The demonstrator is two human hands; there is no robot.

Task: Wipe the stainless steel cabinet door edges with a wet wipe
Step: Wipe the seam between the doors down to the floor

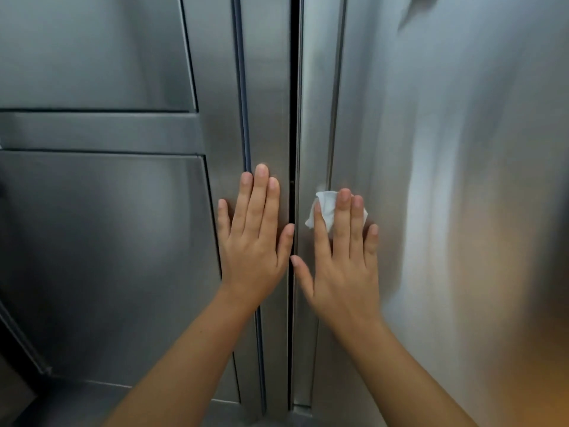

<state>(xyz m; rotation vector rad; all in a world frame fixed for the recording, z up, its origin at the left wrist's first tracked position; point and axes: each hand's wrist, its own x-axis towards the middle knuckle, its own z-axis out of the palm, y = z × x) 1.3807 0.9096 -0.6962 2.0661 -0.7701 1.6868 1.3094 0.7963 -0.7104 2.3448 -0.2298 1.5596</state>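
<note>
Stainless steel fills the view, and nearest the camera two bare forearms come up from 6 o'clock toward its middle. The left hand [252, 241] lies flat on the left door [271, 103], fingers straight and close together, pointing to 12 o'clock. Its thumb is stretched toward 1 o'clock, with the tip at the brink of the dark gap [294, 118] between the doors. The right hand [341, 266] lies just across that gap, at 3 o'clock of the left, and is also flat with its fingers straight. Its thumb reaches toward 10 o'clock and meets the gap.

Under the right hand's three longest fingers sits the white wet wipe [326, 208], crumpled and pressed against the right door [446, 180]. It lies on the door's narrow edge strip [317, 118] and the fold line beside it. Loose corners of the wipe stick out at 11 o'clock and at 3 o'clock of the fingers.

Beyond the hands, a dark gasket strip [243, 103] runs up the left door toward 12 o'clock and passes under the left hand's fingertips. At 9 o'clock of it are two recessed panels, the lower panel [107, 241] and the upper panel [92, 57], with a flat crossbar between them. The right door's broad face shows soft, streaky reflections up to 1 o'clock.
</note>
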